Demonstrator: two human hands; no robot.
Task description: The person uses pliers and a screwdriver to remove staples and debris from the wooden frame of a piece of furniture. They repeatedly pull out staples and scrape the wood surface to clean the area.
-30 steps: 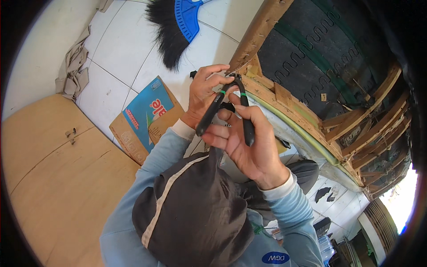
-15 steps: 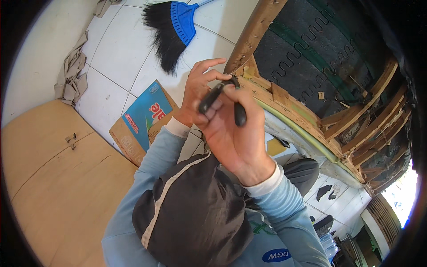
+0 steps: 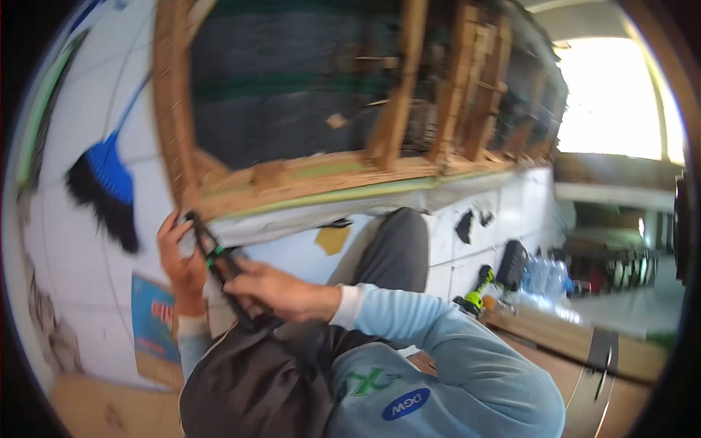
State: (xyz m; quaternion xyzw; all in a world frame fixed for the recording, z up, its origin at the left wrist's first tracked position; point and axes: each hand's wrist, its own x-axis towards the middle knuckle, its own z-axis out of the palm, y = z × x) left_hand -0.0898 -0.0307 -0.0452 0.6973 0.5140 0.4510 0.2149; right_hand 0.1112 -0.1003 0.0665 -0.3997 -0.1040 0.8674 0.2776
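Broom [image 3: 109,175] and cardboard [image 3: 153,321] left of pliers [image 3: 217,260], frame [image 3: 307,177] beyond

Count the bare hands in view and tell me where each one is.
2. The left hand is just below the wooden frame's lower-left corner in the picture, its fingers by the pliers' head; the right hand grips the pliers' black handles.

A light blue top [image 3: 475,398] has long sleeves [image 3: 423,314] ending in whitish cuffs [image 3: 347,306]. Its front bears a green mark [image 3: 366,381] and a blue oval badge [image 3: 406,404] with pale lettering. The trousers [image 3: 401,248] are dark; both hands [image 3: 281,290] are bare.
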